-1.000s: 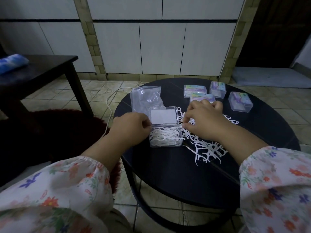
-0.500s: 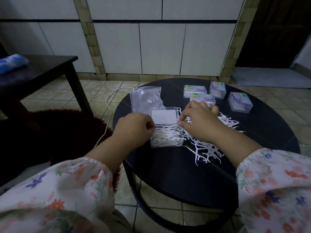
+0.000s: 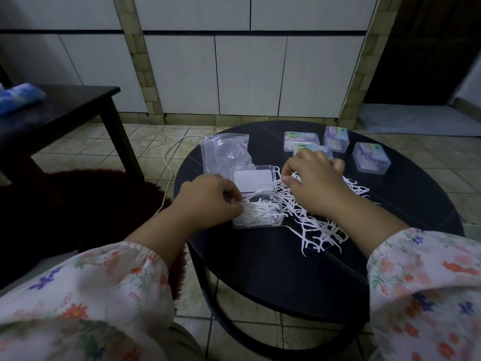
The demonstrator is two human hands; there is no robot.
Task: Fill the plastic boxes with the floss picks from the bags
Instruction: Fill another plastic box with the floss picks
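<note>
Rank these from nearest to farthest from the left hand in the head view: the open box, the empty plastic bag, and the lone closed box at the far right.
1. Open box: right at the left hand, on its right side.
2. Empty plastic bag: just beyond the open box's lid, toward the wall.
3. Lone closed box: across the table, past the right hand.

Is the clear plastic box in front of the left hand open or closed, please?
Open: the clear plastic box has its lid folded back, floss picks showing inside.
</note>
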